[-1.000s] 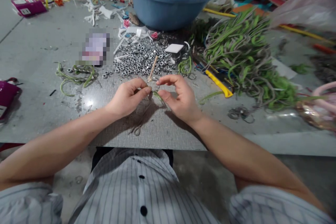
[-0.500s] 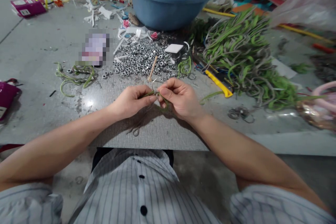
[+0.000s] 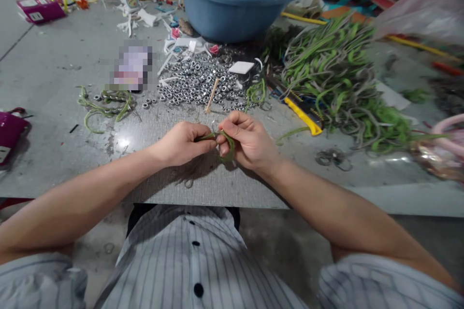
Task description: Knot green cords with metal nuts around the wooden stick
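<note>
Between my hands, just above the table, runs a thin green cord (image 3: pixel 229 150). My left hand (image 3: pixel 184 144) pinches one part of it between thumb and forefinger. Close against it, my right hand (image 3: pixel 250 139) is closed on another part, and a loop of the cord hangs below its fingers. Something small and thin shows between the fingertips, too small to name. Beyond the hands lies a heap of metal nuts (image 3: pixel 195 82), with a small wooden stick (image 3: pixel 212 95) standing out at its near side.
A blue basin (image 3: pixel 232 14) stands behind the nuts. Right of them are a yellow-and-black cutter (image 3: pixel 304 116) and a large pile of green and grey cords (image 3: pixel 337 77). Left lie a pixelated phone-like object (image 3: pixel 132 67), a small cord bundle (image 3: pixel 105 106) and purple packs (image 3: pixel 41 9).
My right hand has shifted slightly down, and the green cord now bows out in a clearer loop below its fingers. The left hand stays almost in place, still pinching.
</note>
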Demonstrator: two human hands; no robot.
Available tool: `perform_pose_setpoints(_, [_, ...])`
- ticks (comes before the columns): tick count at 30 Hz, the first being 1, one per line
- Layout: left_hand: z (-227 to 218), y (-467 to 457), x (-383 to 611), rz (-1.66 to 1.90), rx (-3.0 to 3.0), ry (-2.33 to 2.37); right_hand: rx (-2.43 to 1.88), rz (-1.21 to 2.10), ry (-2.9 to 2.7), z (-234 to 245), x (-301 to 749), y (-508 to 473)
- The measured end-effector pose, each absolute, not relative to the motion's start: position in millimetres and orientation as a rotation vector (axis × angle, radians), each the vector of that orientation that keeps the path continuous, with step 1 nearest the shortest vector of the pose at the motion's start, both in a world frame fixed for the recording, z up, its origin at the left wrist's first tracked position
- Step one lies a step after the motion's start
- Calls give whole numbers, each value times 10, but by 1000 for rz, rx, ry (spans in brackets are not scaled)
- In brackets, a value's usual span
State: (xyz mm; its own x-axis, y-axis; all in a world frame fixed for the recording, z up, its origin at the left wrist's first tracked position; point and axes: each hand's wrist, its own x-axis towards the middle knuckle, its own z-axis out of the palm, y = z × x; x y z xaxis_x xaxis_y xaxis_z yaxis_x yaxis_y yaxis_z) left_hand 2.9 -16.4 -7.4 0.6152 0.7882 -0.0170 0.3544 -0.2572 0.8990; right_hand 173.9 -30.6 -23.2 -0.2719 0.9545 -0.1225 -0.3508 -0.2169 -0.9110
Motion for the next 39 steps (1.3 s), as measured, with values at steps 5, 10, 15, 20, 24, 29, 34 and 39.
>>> perform_pose_setpoints(5, [-79,-163,34,538,1888,939,-923,1678,-1009,-257,1754,-290])
perform_pose_setpoints(10, [-95,-129,23,645,1916,1039,-1010,1630,-1040,-164,1804,-120])
perform_pose_setpoints(15, [-141,-89,-15,727,2006,1149,-1112,1550,-1008,-10,1813,151])
perform_pose_setpoints(20, [-213,-36,-55,761,2130,1269,-1209,1560,-910,-40,1749,383])
perform_pose_setpoints(24, [-205,-15,-81,530,2291,1442,-1360,1611,-829,-132,1699,443])
perform_pose_setpoints(29, [-160,-26,-98,267,2457,1507,-1495,1598,-979,-216,1798,387])
perform_pose_setpoints(34, [-125,-49,-95,86,2536,1545,-1676,851,-1737,-351,2072,236])
perform_pose_setpoints(39, [-93,-51,-102,75,2552,1561,-1421,-35,-2222,-447,2154,18])
